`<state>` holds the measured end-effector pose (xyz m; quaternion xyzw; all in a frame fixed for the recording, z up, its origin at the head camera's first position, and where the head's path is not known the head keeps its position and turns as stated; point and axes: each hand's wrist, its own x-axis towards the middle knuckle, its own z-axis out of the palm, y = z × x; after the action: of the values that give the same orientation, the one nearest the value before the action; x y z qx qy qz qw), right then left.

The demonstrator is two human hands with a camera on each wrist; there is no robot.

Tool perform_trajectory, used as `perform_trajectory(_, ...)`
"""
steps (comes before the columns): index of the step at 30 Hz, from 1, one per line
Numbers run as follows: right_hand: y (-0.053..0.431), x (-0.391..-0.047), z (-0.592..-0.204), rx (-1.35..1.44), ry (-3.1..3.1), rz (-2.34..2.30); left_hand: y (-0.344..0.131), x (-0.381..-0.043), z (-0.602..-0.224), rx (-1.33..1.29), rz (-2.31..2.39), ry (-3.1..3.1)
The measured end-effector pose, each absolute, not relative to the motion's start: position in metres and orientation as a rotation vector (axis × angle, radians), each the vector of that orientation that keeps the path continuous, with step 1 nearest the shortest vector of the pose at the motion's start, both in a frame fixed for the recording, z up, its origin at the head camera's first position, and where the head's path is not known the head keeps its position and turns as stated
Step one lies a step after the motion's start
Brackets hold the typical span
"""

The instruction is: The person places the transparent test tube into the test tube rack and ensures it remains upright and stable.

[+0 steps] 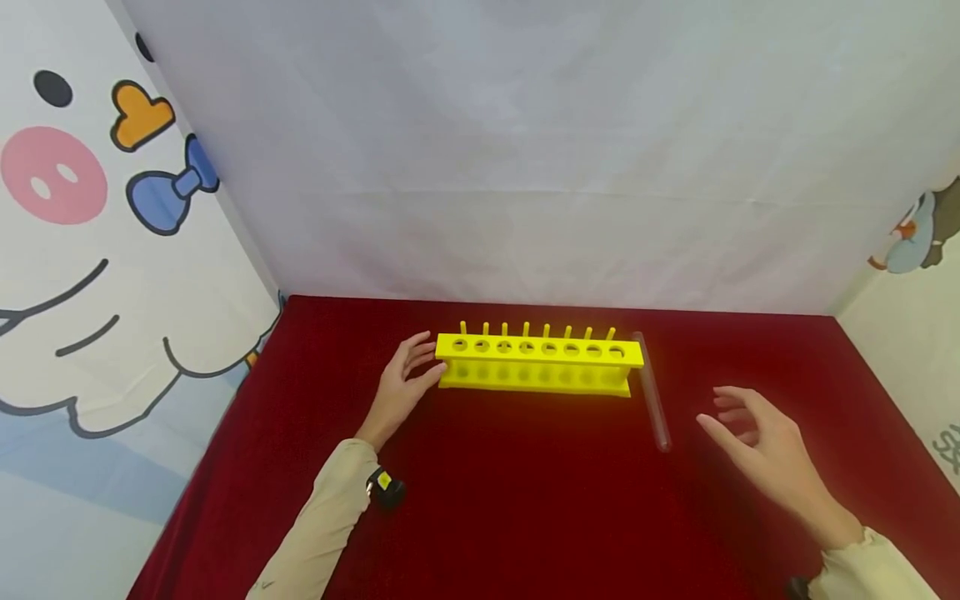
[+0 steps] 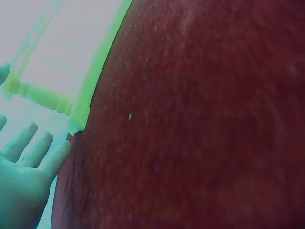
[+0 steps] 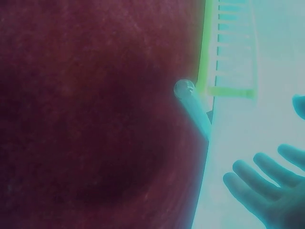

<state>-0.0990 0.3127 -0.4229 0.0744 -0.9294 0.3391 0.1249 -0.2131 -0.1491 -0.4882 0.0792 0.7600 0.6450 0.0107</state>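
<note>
On a red cloth (image 1: pixel 517 500), before a pale backdrop (image 1: pixel 525 167): a yellow rack (image 1: pixel 536 377), upright on its long base, with 8 holes (image 1: pixel 527 347) along the top and 8 pegs (image 1: pixel 527 330) at the far side, probably set broadside to leave every hole in plain view. At its left end: the left hand (image 1: pixel 399 392), fingers parted and lightly bent about the corner, clasping nothing, likely placed there to steady the rack; touching or just beside it, impossible to tell. Just beside the right end: a clear tube (image 1: pixel 654 404), flat on the cloth and aslant, near end apparently rounded, perhaps laid down for want of a flat bottom to stand on. Farther right, apart from the tube: the right hand (image 1: pixel 776 454), thumb well away from loosely bent fingers, nothing in hold, seemingly shaped wide enough for something slim. In all 8 holes, no tube visible.
</note>
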Motion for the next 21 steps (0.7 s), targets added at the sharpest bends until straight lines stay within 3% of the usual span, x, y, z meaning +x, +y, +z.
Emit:
perform_trajectory(14, 0.308, -0.114, -0.428, 0.262, -2.715, 1.008, -0.136, -0.216, -0.489, 0.235, 2.131, 2.272)
perform_trajectory(21, 0.307, -0.119, -0.43, 0.268, -2.733, 1.01, -0.133, -0.205, -0.466, 0.244, 2.118, 2.256)
